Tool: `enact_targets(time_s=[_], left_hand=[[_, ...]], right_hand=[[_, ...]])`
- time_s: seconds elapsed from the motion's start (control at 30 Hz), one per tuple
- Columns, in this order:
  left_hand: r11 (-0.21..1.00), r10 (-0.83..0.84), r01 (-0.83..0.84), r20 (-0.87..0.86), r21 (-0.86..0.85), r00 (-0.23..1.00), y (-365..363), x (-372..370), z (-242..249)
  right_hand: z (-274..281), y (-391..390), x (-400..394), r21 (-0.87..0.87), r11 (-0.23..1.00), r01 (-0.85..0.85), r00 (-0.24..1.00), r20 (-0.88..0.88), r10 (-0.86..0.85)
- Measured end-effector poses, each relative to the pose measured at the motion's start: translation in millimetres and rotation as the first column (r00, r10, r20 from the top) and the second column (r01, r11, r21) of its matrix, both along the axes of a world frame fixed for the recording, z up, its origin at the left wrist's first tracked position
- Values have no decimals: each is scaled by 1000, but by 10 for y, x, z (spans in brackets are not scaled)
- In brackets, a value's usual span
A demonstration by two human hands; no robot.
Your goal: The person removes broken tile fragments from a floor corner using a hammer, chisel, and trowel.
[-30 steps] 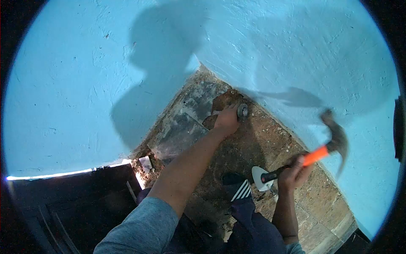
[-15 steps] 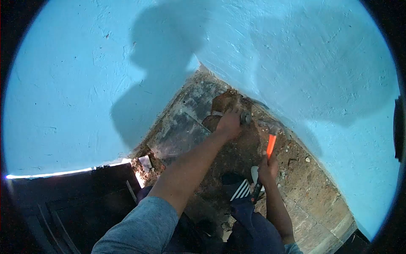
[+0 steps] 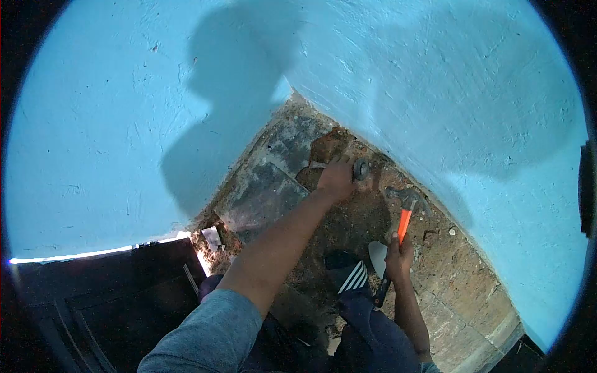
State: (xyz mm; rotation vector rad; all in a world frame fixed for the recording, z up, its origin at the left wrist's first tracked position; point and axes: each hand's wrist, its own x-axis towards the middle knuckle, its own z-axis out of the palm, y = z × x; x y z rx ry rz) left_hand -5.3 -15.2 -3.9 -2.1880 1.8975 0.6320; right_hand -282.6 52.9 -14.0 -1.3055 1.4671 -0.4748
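Note:
My left hand (image 3: 337, 179) is closed around a chisel, whose round grey head (image 3: 360, 169) sticks out to the right of my fingers. Its pale tip (image 3: 318, 165) shows on the left, by the broken edge of the floor tiles (image 3: 264, 194). Most of the shaft is hidden in my grip. My right hand (image 3: 399, 256) grips a claw hammer (image 3: 405, 219) by its orange and black handle. The hammer's dark metal head is apart from the chisel, lower and to the right, above bare brown ground (image 3: 357, 221).
Two blue walls (image 3: 112, 137) (image 3: 460, 93) meet in a corner ahead. A dark panelled door (image 3: 118, 298) stands at lower left, near a white fragment (image 3: 212, 239). My striped slide sandal (image 3: 354, 276) is close below my hands, beside a pale rounded flat object (image 3: 377, 255).
The hammer and my right hand have moved slightly right and down, away from the chisel. My left hand stays nearly in place, still holding the chisel.

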Motion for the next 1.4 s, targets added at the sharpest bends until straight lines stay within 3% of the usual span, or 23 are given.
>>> enact_targets(time_s=[0.1, 0.2, 0.3, 0.4, 0.47, 0.5, 0.53, 0.57, 0.6, 0.67, 0.77, 0.8, 0.87, 0.97, 1.07, 1.23, 1.4], left_hand=[[998, 53, -56, -57, -41, 997, -71, 46, -50], [990, 135, -139, -148, -18, 980, -83, 22, 138], [989, 151, -149, -187, 25, 971, -90, 31, 205], [988, 137, -146, -155, -54, 978, -62, 52, -21], [981, 148, -166, -161, -103, 976, -42, 78, -184], [981, 166, -181, -188, -66, 968, -44, 77, -92], [981, 181, -192, -214, -31, 960, -62, 90, 61], [980, 195, -200, -241, 4, 951, -100, 72, 154], [984, 174, -164, -200, 63, 964, -134, 53, 108], [976, 154, -132, -117, 174, 981, -194, 59, 9], [991, 129, -131, -78, -21, 989, -77, -34, 16], [999, 37, -37, -4, -19, 999, -34, -53, -79], [989, -146, 147, 145, 7, 979, 85, -82, -348], [994, 79, -67, -137, 92, 987, 219, -244, -173], [998, -38, 43, -112, 42, 993, 381, -274, -435], [985, -147, 154, -92, 83, 985, 417, -261, -402], [987, -138, 143, -73, 75, 988, 272, -243, -356]], right_hand=[[270, -126, 40, -43, 999, 27, 999, 27, -26], [566, -269, 50, -196, 958, 207, 964, 209, -165], [822, -420, 41, -493, 758, 427, 887, 393, -244], [1076, -452, 312, -451, 639, 623, 720, 650, -243], [236, -249, 326, -116, 703, 702, 624, 576, -528], [190, -234, 400, -193, 875, 445, 872, 315, -374], [157, -222, 480, -253, 964, 86, 995, -29, -97], [120, -210, 560, -268, 931, -248, 943, -289, 168], [178, -247, 614, -99, 965, -244, 949, -227, 217], [-8, -306, 516, 2, 988, -152, 984, -90, 151], [72, -226, 317, 116, 992, -42, 998, 53, 36], [117, -185, 289, 142, 990, -18, 995, 98, 4], [-112, -116, 86, 102, 991, -81, 997, 13, 80], [-260, -1, -73, 94, 994, -54, 998, 28, 52], [-119, 64, -80, 200, 979, 39, 992, 108, -62], [-102, 19, -59, 436, 886, 155, 931, 234, -278], [-38, -28, -96, 396, 910, 123, 972, 137, -191]])
